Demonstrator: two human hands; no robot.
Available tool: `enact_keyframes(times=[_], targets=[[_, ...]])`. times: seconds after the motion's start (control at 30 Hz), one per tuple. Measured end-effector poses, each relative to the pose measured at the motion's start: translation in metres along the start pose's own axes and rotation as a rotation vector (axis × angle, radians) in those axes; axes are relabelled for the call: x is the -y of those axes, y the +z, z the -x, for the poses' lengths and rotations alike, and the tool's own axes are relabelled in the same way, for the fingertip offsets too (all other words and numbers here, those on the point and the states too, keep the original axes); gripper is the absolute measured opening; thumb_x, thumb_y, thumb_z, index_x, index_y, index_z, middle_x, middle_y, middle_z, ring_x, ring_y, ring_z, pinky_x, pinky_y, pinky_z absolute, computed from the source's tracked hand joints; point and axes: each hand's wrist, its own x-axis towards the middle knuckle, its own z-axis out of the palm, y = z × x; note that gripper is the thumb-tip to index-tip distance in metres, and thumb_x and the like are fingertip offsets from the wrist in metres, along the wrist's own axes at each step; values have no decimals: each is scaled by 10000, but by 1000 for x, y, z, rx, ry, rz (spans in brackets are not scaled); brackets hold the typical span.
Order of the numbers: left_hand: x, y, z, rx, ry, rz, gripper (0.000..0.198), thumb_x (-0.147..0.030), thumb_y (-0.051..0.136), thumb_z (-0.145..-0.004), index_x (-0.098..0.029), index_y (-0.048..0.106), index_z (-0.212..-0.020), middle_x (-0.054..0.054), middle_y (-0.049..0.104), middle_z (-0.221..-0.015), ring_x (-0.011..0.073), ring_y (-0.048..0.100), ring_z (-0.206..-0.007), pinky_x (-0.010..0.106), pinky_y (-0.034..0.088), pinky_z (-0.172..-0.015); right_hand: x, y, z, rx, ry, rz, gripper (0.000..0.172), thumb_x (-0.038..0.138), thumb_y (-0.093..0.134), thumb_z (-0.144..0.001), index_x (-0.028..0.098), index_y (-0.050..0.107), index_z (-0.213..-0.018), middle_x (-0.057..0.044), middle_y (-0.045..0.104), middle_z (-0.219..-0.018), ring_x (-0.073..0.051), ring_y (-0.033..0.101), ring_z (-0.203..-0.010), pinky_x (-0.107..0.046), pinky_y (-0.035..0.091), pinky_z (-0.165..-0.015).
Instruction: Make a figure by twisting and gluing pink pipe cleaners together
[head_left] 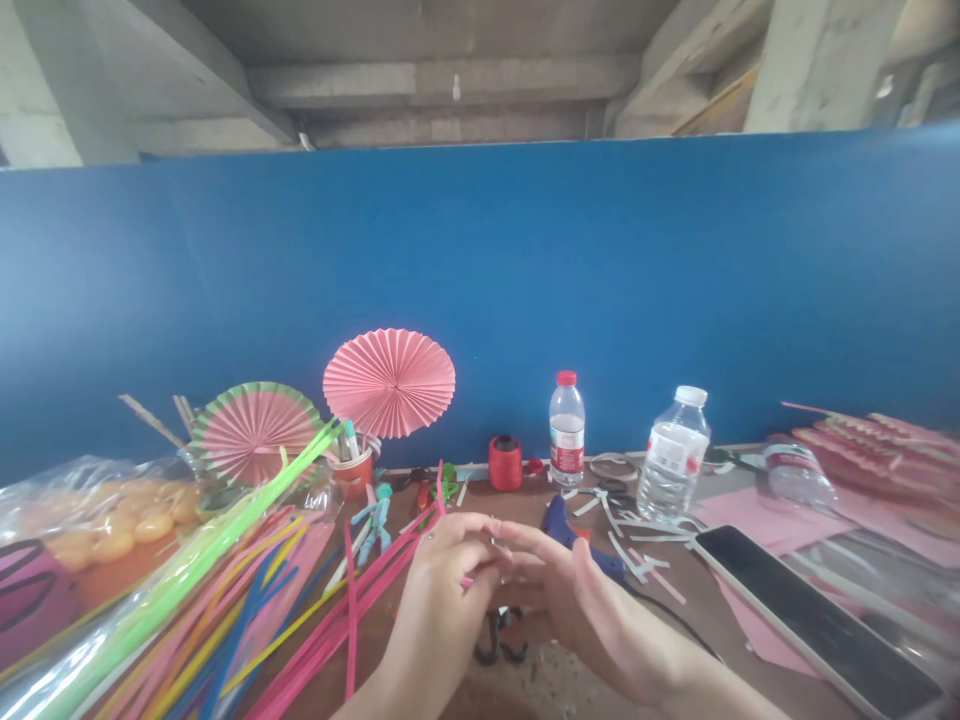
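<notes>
My left hand (pixel 454 580) is curled in the lower middle, with a short pink pipe cleaner end (pixel 466 582) poking out between its fingers. The rest of that piece is hidden by the hand. Facing it, my right hand (pixel 577 600) has its fingers stretched out and its thumb raised; its fingertips meet those of my left hand. On the table below the hands lies a black curled object (pixel 501 637). Just behind my right hand is a blue glue gun (pixel 556 520). Long pink pipe cleaners (pixel 360 600) lie beside my left forearm.
Left are bundled coloured pipe cleaners (pixel 255 600), a bag of yellowish balls (pixel 120 525) and pleated paper fans (pixel 390 384). Behind stand a red spool (pixel 505 465) and bottles (pixel 568 435) (pixel 673 460). A phone (pixel 810 625) and pink paper (pixel 772 515) lie right. A blue partition (pixel 510 260) rises behind.
</notes>
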Motion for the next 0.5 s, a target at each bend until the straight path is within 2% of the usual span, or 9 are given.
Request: enact_keyframes(times=[0.1, 0.27, 0.4, 0.5], targets=[[1, -16, -6, -54, -20, 4, 168, -218, 560, -764, -230, 670, -637, 31, 634, -893, 189, 625, -775, 296, 529, -649, -2, -8, -1, -110, -46, -30, 495, 542, 351, -871, 206, 554, -1172, -129, 572, -1182, -272, 533, -1042, -399, 387, -846], [11, -52, -20, -112, -33, -99, 193, -287, 588, -751, -222, 666, -587, 22, 642, -848, 196, 623, -789, 312, 490, -726, -8, -17, -3, -258, -128, 23, 298, 357, 493, -858, 146, 673, -966, -136, 620, -1103, -256, 570, -965, -407, 401, -861], [25, -76, -29, -195, -61, -147, 222, -383, 602, -733, -212, 672, -610, 37, 650, -885, 226, 608, -845, 345, 466, -768, -6, -21, -3, -373, -191, 23, 234, 306, 547, -830, 163, 669, -969, -112, 658, -1012, -231, 590, -913, -356, 436, -803], [34, -90, -32, -253, -100, -138, 226, -396, 602, -735, -209, 678, -633, 34, 650, -898, 227, 599, -885, 346, 442, -818, -3, -25, -5, -505, -235, -11, 182, 297, 577, -807, 172, 673, -897, -69, 674, -843, -183, 606, -770, -286, 458, -683]])
